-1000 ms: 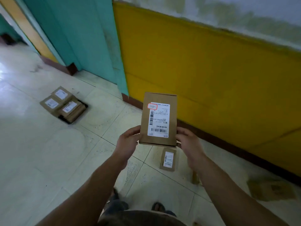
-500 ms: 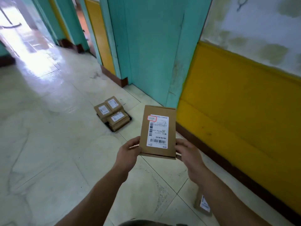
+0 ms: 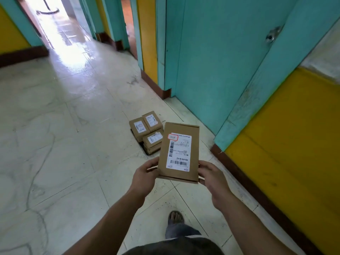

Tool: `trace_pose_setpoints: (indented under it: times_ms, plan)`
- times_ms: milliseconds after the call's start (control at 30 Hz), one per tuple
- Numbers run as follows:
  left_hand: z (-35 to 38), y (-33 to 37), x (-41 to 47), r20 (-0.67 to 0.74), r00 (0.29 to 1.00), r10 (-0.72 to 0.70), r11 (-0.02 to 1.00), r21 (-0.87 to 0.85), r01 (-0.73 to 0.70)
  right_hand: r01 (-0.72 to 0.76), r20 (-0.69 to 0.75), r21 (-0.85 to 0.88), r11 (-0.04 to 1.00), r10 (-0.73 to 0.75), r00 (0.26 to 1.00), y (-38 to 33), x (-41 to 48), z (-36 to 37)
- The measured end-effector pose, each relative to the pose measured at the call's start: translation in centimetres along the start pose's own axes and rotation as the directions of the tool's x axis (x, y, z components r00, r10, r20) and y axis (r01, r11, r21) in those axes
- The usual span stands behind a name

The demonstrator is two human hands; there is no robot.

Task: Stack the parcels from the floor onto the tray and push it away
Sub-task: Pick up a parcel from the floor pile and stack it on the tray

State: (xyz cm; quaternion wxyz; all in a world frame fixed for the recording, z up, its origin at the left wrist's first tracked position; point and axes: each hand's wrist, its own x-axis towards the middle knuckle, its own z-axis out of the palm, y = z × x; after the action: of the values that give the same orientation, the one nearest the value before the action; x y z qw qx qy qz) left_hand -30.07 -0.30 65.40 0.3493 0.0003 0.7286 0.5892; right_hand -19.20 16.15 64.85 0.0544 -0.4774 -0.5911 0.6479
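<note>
I hold a flat brown cardboard parcel (image 3: 179,151) with a white shipping label in front of me, above the floor. My left hand (image 3: 146,174) grips its lower left edge and my right hand (image 3: 211,176) grips its lower right corner. Just beyond it, on the floor, a stack of similar labelled parcels (image 3: 146,128) sits on a dark tray (image 3: 145,150), of which only a thin edge shows. The held parcel hides part of that stack.
A teal door (image 3: 217,57) and a yellow wall with a brown skirting board (image 3: 257,190) run along the right. The pale tiled floor (image 3: 64,144) stretches left and ahead down a corridor. My foot (image 3: 175,218) is on the floor below the parcel.
The view has swung left and up, away from the yellow wall toward the corridor. The stack on the tray now lies just beyond the held parcel. The loose parcel on the floor has left view.
</note>
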Motion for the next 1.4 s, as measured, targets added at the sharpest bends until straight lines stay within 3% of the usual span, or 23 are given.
trace_pose_setpoints:
  times_ms: [200, 367, 600, 800, 1067, 1233, 1400]
  plan:
    - [-3.8, 3.8, 6.9, -0.1, 0.994, -0.043, 0.999, 0.0, 0.043, -0.02, 0.114, -0.011, 1.0, 0.021, 0.993, -4.9, 7.2, 5.7]
    - [-8.8, 6.4, 13.9, -0.103, 0.993, -0.055, 0.998, 0.018, 0.057, -0.026, 0.151, -0.024, 0.999, 0.029, 0.988, -8.5, 11.9, 12.1]
    - [-18.2, 10.6, 27.3, 0.045, 0.996, -0.074, 0.992, 0.104, 0.069, -0.079, -0.002, 0.049, 0.996, 0.079, 0.997, -12.5, 18.9, 24.4]
    - [-23.6, 13.9, 35.6, 0.174, 0.966, -0.19, 0.97, 0.184, 0.158, -0.186, -0.193, 0.128, 0.974, 0.208, 0.959, -14.6, 21.5, 32.0]
    - [-21.2, 16.2, 43.6, 0.341, 0.896, -0.284, 0.915, 0.376, 0.147, -0.245, -0.358, 0.171, 0.954, 0.292, 0.887, -15.4, 26.4, 33.8]
    - [-18.6, 16.6, 48.1, 0.328, 0.877, -0.352, 0.833, 0.538, 0.133, -0.302, -0.33, 0.194, 0.933, 0.352, 0.876, -14.3, 31.4, 33.4]
    - [-16.3, 16.1, 51.9, 0.354, 0.84, -0.412, 0.797, 0.586, 0.144, -0.355, -0.339, 0.176, 0.918, 0.395, 0.854, -12.8, 34.4, 33.5]
